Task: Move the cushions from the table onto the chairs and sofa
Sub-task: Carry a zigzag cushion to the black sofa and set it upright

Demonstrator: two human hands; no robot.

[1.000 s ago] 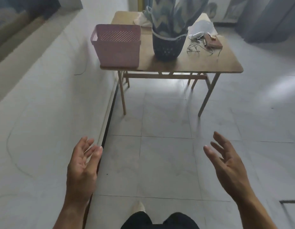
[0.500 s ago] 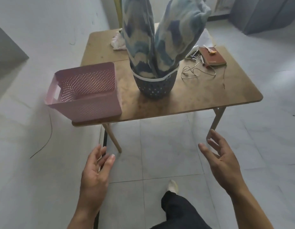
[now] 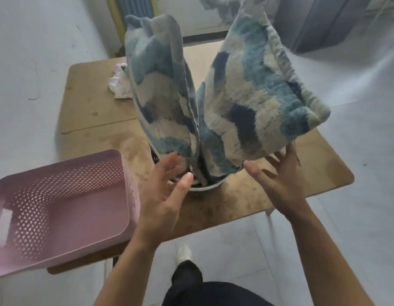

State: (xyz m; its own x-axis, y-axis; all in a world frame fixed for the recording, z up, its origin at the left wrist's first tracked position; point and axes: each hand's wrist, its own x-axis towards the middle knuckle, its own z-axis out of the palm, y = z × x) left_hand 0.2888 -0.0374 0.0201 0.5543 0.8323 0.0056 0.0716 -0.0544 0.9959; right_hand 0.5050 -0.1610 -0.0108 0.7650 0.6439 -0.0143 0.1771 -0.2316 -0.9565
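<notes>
Two fluffy blue-and-cream patterned cushions stand on end in a dark basket (image 3: 208, 187) on the wooden table (image 3: 92, 111). The left cushion (image 3: 160, 89) is upright; the right cushion (image 3: 253, 96) leans out to the right. My left hand (image 3: 163, 193) is spread open just in front of the left cushion's lower edge, its fingertips at the basket rim. My right hand (image 3: 278, 180) is open under the right cushion's lower corner, fingers touching or nearly touching the fabric. Neither hand grips anything.
An empty pink perforated plastic crate (image 3: 59, 208) sits on the table's near left corner, overhanging the edge. A crumpled white cloth (image 3: 119, 85) lies behind the left cushion. White tiled floor surrounds the table; my leg and foot (image 3: 184, 255) are below.
I have stepped up close to the table. Both hands rose from over the floor to the base of the cushions, still open.
</notes>
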